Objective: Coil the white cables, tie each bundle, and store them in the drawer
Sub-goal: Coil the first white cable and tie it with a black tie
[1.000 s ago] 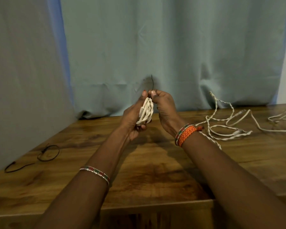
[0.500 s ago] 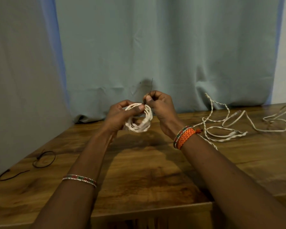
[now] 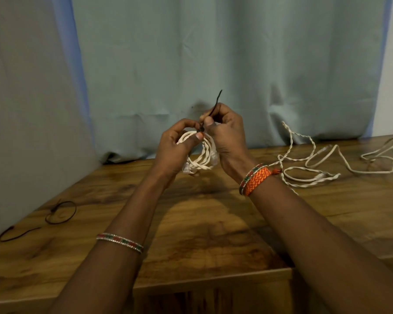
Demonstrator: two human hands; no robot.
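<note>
A coiled white cable bundle [image 3: 202,157] hangs in the air above the wooden table [image 3: 191,223]. My left hand [image 3: 175,148] grips the coil, thumb pressed on its top where a thin black tie [image 3: 216,104] wraps it. My right hand [image 3: 227,137] pinches the tie, whose free end sticks up past the fingers. Loose white cables [image 3: 309,164] lie tangled on the table to the right, with another loose cable [image 3: 386,152] near the far right edge.
Two more black ties lie on the table's left side, one looped [image 3: 61,211] and one nearly straight [image 3: 18,234]. A grey-blue curtain [image 3: 213,64] hangs right behind the table. The table's front edge [image 3: 213,279] runs below my forearms.
The coil turned from edge-on to face-on in my left hand. My right hand went from touching the bundle to pinching the black tie, and its free end now stands higher.
</note>
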